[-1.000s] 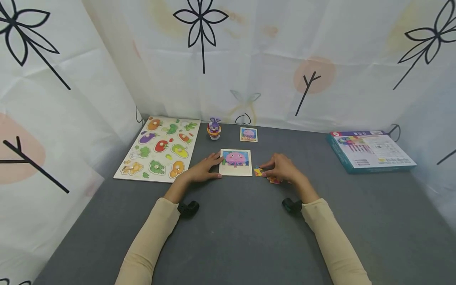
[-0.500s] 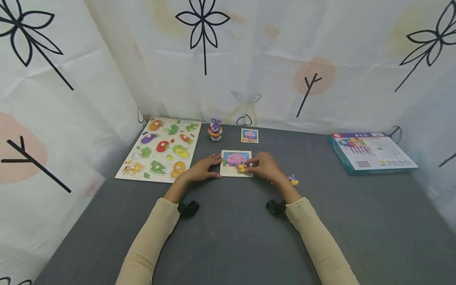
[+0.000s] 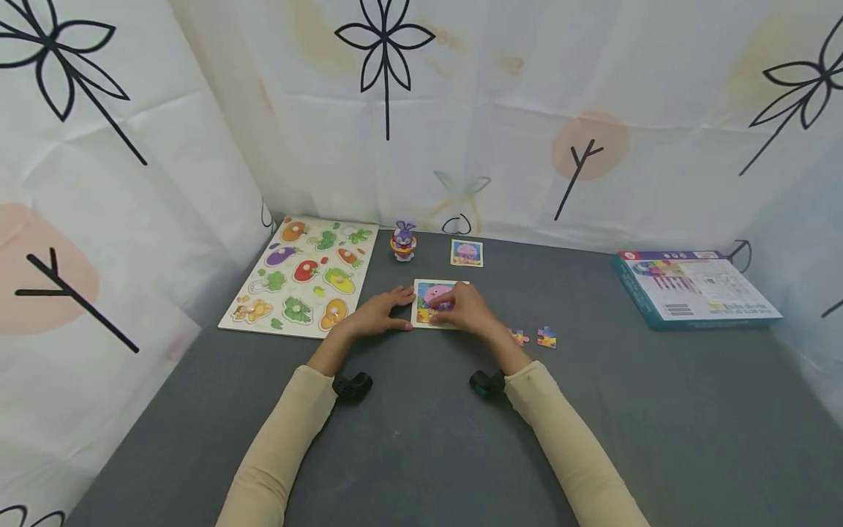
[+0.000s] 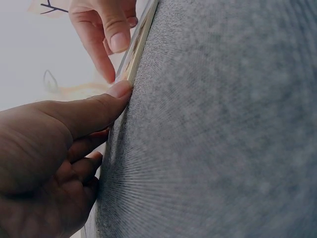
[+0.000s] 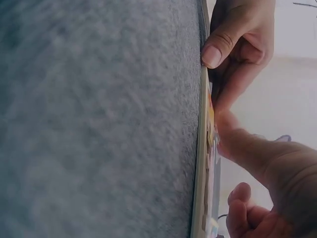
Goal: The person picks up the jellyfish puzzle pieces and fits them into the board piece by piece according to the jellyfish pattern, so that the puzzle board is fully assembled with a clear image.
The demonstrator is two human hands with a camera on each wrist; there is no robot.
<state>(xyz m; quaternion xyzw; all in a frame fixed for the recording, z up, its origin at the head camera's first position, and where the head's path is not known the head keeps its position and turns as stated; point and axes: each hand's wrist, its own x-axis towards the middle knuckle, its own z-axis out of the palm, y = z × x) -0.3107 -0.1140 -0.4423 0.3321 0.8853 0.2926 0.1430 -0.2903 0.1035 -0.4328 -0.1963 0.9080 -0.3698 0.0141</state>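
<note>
A small puzzle board (image 3: 421,297) with a pink cartoon picture lies in front of me. My left hand (image 3: 377,313) rests at its left edge, index finger and thumb spread along it; in the left wrist view the thumb (image 4: 119,89) touches the edge. Over the board reaches my right hand (image 3: 468,309), hiding much of the picture. A yellow and orange jigsaw piece (image 3: 424,315) lies at the board's lower left, right by its fingertips. The left wrist view shows the right index finger (image 4: 101,64) pointing down at the board and the thumb apart from it.
Loose jigsaw pieces (image 3: 546,337) lie right of the board, partly behind my right wrist. Beyond it are a small picture card (image 3: 467,253) and a purple rabbit figure (image 3: 404,242). A vegetable puzzle board (image 3: 319,290) is at left, a teal-edged box (image 3: 698,290) at right.
My right hand picked up the yellow and orange jigsaw piece beside the board and carried it left onto the lower left of the picture. The left hand has stayed at the edge.
</note>
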